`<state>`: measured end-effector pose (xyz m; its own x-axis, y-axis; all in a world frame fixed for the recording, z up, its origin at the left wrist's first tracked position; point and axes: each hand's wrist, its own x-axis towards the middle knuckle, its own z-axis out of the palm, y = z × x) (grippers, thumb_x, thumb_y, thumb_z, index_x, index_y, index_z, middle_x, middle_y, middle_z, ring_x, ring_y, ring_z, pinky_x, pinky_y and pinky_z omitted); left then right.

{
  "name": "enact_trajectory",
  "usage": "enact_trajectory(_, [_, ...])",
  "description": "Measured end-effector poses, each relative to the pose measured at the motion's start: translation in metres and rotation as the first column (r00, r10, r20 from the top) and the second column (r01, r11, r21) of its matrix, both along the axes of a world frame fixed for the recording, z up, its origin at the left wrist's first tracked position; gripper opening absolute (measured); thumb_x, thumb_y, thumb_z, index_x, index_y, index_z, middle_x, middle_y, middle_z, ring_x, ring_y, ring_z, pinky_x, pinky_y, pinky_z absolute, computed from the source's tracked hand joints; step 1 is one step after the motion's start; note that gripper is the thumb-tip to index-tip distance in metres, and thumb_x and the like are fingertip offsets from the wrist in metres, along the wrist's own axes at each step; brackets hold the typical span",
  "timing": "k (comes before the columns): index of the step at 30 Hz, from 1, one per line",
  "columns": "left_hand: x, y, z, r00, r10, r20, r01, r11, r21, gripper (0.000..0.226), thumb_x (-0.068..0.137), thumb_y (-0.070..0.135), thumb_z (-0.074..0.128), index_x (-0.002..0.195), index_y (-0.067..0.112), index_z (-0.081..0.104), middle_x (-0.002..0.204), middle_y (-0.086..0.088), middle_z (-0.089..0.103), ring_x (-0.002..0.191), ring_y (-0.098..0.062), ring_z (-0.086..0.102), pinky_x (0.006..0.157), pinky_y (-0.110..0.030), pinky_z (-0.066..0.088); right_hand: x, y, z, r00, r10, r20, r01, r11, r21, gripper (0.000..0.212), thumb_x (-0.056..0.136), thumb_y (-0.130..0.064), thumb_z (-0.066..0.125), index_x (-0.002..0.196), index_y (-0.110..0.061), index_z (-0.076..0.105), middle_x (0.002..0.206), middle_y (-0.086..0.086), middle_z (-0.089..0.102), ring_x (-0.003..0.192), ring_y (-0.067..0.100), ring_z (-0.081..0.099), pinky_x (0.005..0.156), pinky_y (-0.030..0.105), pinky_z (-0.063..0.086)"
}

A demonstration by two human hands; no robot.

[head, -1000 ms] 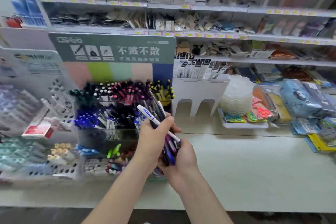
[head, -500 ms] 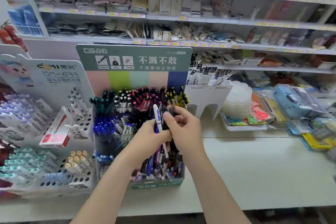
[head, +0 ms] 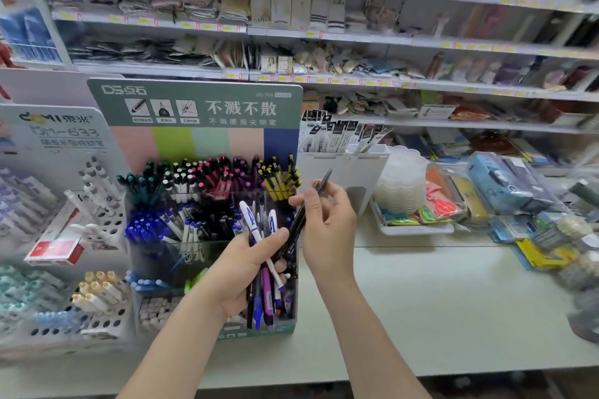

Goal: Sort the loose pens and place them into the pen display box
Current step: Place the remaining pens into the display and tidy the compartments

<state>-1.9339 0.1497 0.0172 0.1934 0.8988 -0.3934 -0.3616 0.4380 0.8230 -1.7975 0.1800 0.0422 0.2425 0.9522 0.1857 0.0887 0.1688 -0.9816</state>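
Left grip (head: 246,269) clutches loose pens (head: 265,288), right grip (head: 327,227) pinches a black pen (head: 296,223); display box (head: 194,107) reads, seemingly, DS-758.

Retail shop, stationery section by the look. Wall shelves (head: 356,36) run full width, with yellow price tags (head: 230,75) along the edges and bagged goods stacked on them. The counter (head: 453,301) carries a branded pen display box (head: 194,107) with a printed header card, a second pen stand (head: 61,139), and packaged stationery (head: 505,185).
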Motion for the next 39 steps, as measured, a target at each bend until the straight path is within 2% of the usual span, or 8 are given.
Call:
enact_trajectory(5, [0.016, -0.001, -0.004, 0.997, 0.063, 0.034, -0.066, 0.994, 0.092, 0.027, 0.099, 0.026, 0.072, 0.12, 0.009, 0.07, 0.093, -0.015, 0.07, 0.07, -0.025, 0.064, 0.068, -0.043, 0.057, -0.003, -0.022, -0.013, 0.976, 0.136, -0.168, -0.165, 0.97, -0.176, 0.028, 0.11, -0.034, 0.057, 0.104, -0.009, 0.069, 0.098, -0.003, 0.081, 0.068, 0.014, 0.07, 0.05, 0.032, 0.057])
enact_trajectory(9, [0.01, -0.003, -0.01, 0.988, 0.133, -0.078, -0.122, 0.984, 0.133, 0.03, 0.101, 0.03, 0.072, 0.121, 0.008, 0.07, 0.09, -0.011, 0.072, 0.067, -0.02, 0.065, 0.063, -0.039, 0.06, -0.01, -0.025, -0.016, 0.975, 0.163, -0.153, -0.187, 0.97, -0.158, 0.021, 0.111, -0.03, 0.055, 0.103, -0.018, 0.069, 0.099, -0.007, 0.082, 0.079, 0.015, 0.075, 0.055, 0.028, 0.058])
enact_trajectory(13, [-0.015, -0.003, -0.019, 0.939, 0.262, -0.224, -0.235, 0.962, 0.142, 0.024, 0.1, 0.022, 0.074, 0.111, 0.002, 0.066, 0.073, -0.01, 0.059, 0.062, -0.022, 0.056, 0.062, -0.037, 0.056, -0.01, -0.013, -0.017, 0.981, 0.097, 0.169, -0.103, 0.994, 0.028, 0.022, 0.115, -0.033, 0.044, 0.108, -0.022, 0.063, 0.069, -0.005, 0.062, 0.065, 0.014, 0.065, 0.065, 0.042, 0.057])
enact_trajectory(17, [-0.05, -0.004, -0.024, 0.888, 0.429, -0.167, -0.42, 0.903, 0.087, 0.021, 0.096, 0.008, 0.076, 0.114, 0.004, 0.065, 0.07, -0.014, 0.06, 0.057, -0.024, 0.054, 0.057, -0.037, 0.053, -0.026, -0.007, -0.008, 0.655, 0.402, 0.64, -0.341, 0.913, -0.225, 0.025, 0.115, -0.031, 0.039, 0.138, -0.028, 0.048, 0.082, -0.003, 0.06, 0.073, 0.027, 0.06, 0.069, 0.047, 0.05])
enact_trajectory(26, [-0.112, -0.02, -0.031, 0.815, 0.543, -0.203, -0.542, 0.838, 0.062, 0.014, 0.097, 0.003, 0.07, 0.111, 0.004, 0.066, 0.082, -0.017, 0.07, 0.055, -0.021, 0.058, 0.056, -0.039, 0.055, -0.084, 0.019, 0.026, 0.101, 0.554, 0.826, -0.226, 0.822, -0.524, 0.029, 0.099, -0.005, 0.055, 0.128, -0.008, 0.057, 0.124, 0.014, 0.054, 0.102, 0.038, 0.061, 0.085, 0.047, 0.056])
enact_trajectory(33, [-0.124, -0.019, -0.028, 0.902, 0.39, -0.186, -0.396, 0.918, 0.004, 0.023, 0.101, -0.001, 0.059, 0.116, 0.009, 0.073, 0.087, -0.008, 0.075, 0.06, -0.021, 0.062, 0.053, -0.036, 0.055, -0.135, 0.039, 0.017, 0.098, 0.291, 0.952, -0.345, 0.907, -0.242, 0.022, 0.087, 0.01, 0.067, 0.084, -0.009, 0.057, 0.086, 0.008, 0.055, 0.082, 0.034, 0.063, 0.069, 0.04, 0.051])
enact_trajectory(36, [-0.13, -0.017, -0.027, 0.909, 0.373, -0.183, -0.38, 0.925, 0.001, 0.019, 0.099, 0.0, 0.064, 0.114, 0.008, 0.073, 0.095, -0.012, 0.078, 0.056, -0.019, 0.057, 0.052, -0.035, 0.051, -0.14, 0.052, -0.017, 0.094, 0.297, 0.95, -0.44, 0.869, -0.228, 0.021, 0.091, 0.006, 0.065, 0.1, -0.012, 0.07, 0.096, 0.006, 0.066, 0.09, 0.031, 0.064, 0.079, 0.045, 0.058])
enact_trajectory(39, [-0.131, -0.018, -0.022, 0.937, 0.336, -0.095, -0.339, 0.941, -0.018, 0.023, 0.095, 0.0, 0.07, 0.117, 0.003, 0.07, 0.09, -0.018, 0.065, 0.056, -0.019, 0.055, 0.05, -0.033, 0.049, -0.126, 0.039, -0.049, 0.075, 0.057, 0.996, -0.456, 0.89, -0.016, 0.025, 0.097, -0.005, 0.057, 0.118, -0.011, 0.067, 0.114, 0.007, 0.066, 0.103, 0.03, 0.054, 0.084, 0.041, 0.047])
